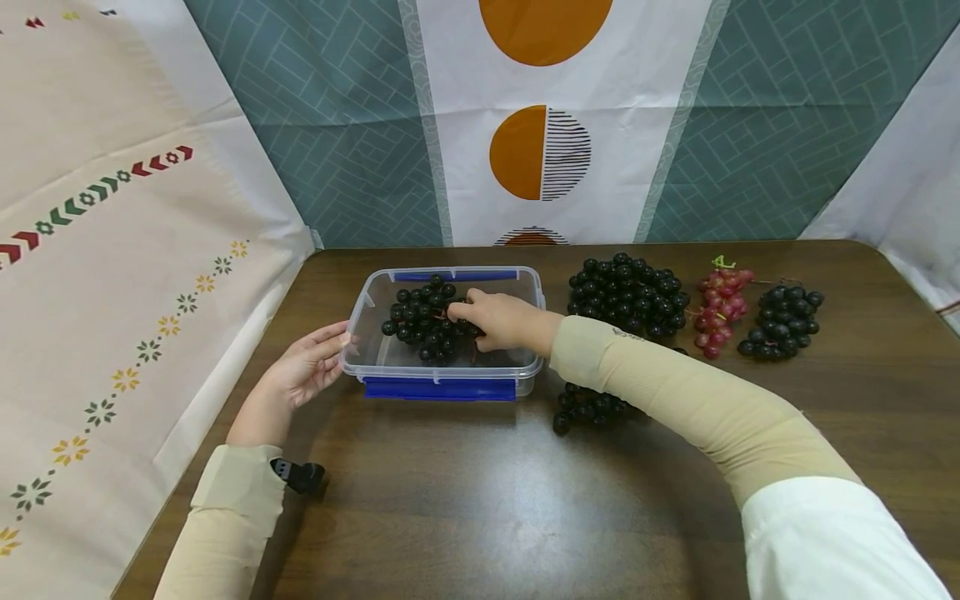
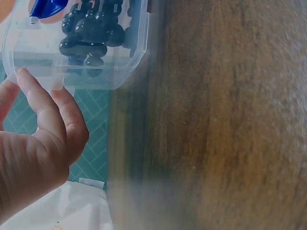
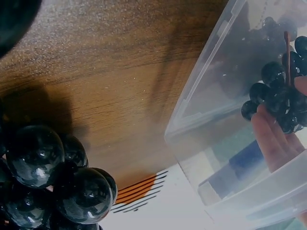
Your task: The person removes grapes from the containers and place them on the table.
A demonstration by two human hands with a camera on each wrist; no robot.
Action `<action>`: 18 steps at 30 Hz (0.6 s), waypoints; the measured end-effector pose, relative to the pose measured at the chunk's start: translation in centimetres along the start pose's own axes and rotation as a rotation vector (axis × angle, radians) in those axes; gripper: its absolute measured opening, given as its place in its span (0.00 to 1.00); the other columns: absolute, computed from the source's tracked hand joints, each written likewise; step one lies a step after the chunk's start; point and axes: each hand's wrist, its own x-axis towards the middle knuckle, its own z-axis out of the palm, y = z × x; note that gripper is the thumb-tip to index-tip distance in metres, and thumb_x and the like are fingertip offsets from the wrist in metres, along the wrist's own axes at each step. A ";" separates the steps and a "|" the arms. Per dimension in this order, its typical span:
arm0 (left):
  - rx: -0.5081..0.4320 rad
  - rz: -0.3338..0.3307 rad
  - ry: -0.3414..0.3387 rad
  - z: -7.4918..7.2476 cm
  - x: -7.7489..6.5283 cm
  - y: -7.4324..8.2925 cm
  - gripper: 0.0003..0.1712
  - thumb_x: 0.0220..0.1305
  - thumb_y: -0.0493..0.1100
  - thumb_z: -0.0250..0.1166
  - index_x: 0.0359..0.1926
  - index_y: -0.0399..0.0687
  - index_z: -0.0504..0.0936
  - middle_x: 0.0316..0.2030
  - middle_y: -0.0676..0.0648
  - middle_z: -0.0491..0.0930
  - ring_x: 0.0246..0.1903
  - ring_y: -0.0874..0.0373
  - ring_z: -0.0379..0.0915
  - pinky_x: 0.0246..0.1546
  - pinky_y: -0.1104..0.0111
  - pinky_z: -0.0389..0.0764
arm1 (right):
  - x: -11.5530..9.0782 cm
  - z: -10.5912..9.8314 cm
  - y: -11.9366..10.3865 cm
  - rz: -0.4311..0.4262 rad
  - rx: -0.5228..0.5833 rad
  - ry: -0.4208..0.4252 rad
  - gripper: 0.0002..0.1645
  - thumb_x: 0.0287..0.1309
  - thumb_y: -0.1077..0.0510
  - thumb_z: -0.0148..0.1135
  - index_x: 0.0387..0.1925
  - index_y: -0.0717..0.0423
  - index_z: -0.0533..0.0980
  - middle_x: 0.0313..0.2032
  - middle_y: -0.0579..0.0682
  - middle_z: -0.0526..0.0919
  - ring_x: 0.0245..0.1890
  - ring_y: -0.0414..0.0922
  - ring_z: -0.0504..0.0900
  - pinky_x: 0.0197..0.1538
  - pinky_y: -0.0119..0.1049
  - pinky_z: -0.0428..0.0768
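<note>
A clear plastic container (image 1: 442,372) with blue side clips sits on the table, a bunch of black grapes (image 1: 420,321) inside it. My right hand (image 1: 501,320) reaches in over the right wall and grips this bunch near its stem. In the right wrist view, the fingers (image 3: 271,139) of that hand show through the clear wall against the black grapes (image 3: 276,93). At the container's left end, my left hand (image 1: 311,362) touches the outer wall with extended fingertips. The left wrist view shows those fingers (image 2: 43,108) against the container (image 2: 103,79).
Right of the container lie a large pile of black grapes (image 1: 626,292), a red bunch (image 1: 722,308) and another black bunch (image 1: 782,321). More black grapes (image 1: 588,408) lie partly under my right forearm. A patterned cloth (image 1: 360,133) hangs behind the wooden table (image 1: 450,500).
</note>
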 end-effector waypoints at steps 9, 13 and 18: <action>-0.009 0.001 0.006 0.2 0.0 0.0 0.15 0.69 0.38 0.56 0.54 0.49 0.66 0.37 0.54 0.81 0.30 0.67 0.79 0.30 0.80 0.80 | -0.4 -0.4 -0.2 -0.005 0.013 0.019 0.25 0.57 0.61 0.63 0.55 0.50 0.68 0.45 0.58 0.72 0.21 0.43 0.67 0.26 0.32 0.64; -0.010 0.003 0.008 0.2 -0.1 0.0 0.14 0.69 0.38 0.55 0.54 0.48 0.66 0.36 0.54 0.81 0.30 0.67 0.79 0.31 0.79 0.80 | -0.5 -0.6 -0.3 0.008 0.018 0.012 0.25 0.57 0.59 0.62 0.56 0.49 0.67 0.44 0.56 0.72 0.22 0.42 0.66 0.26 0.33 0.64; -0.011 0.006 0.004 0.3 -0.1 0.1 0.13 0.69 0.38 0.55 0.53 0.49 0.66 0.36 0.54 0.81 0.30 0.67 0.79 0.31 0.79 0.80 | -0.8 -0.7 -0.3 0.022 0.028 0.005 0.27 0.57 0.59 0.62 0.57 0.50 0.67 0.45 0.56 0.72 0.23 0.42 0.65 0.27 0.33 0.63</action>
